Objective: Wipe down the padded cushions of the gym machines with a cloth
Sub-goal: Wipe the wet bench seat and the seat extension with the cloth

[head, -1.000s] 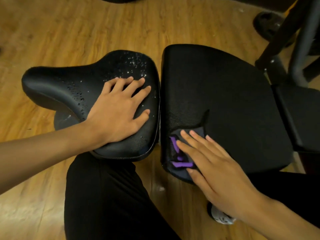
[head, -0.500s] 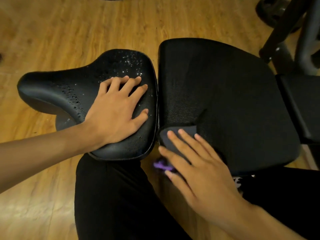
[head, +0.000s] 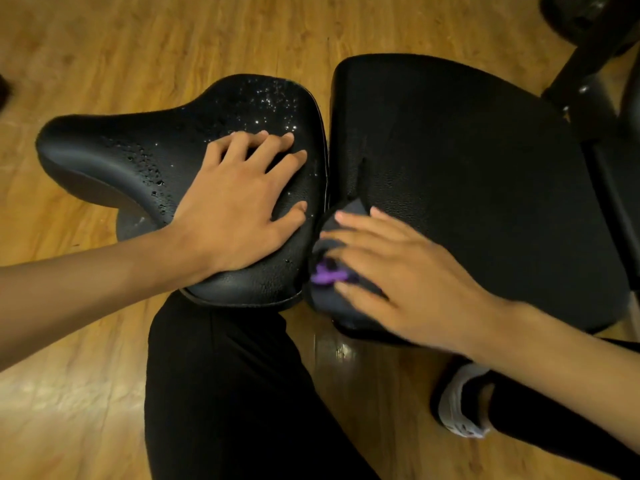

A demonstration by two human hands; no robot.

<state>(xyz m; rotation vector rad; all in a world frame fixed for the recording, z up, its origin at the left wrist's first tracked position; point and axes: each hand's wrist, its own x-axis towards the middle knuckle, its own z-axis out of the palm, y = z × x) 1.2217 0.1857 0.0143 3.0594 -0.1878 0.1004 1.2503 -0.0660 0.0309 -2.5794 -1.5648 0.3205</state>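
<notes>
The saddle-shaped cushion [head: 114, 154] on the left is speckled with water drops [head: 263, 102], and our left hand [head: 235, 209] lies flat on it, fingers [head: 277, 143] straight and spread apart. Just beside it, the dark cloth [head: 332, 306] with purple marks drapes over the wide cushion's [head: 485, 161] near left corner, pressed under our right hand [head: 412, 282], fingers [head: 363, 221] straight, slightly apart. A black machine frame [head: 581, 60] stands far right.

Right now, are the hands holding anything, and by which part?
Nothing is gripped. The right hand presses the cloth on the large cushion with straight fingers; the left hand rests on the seat pad.
</notes>
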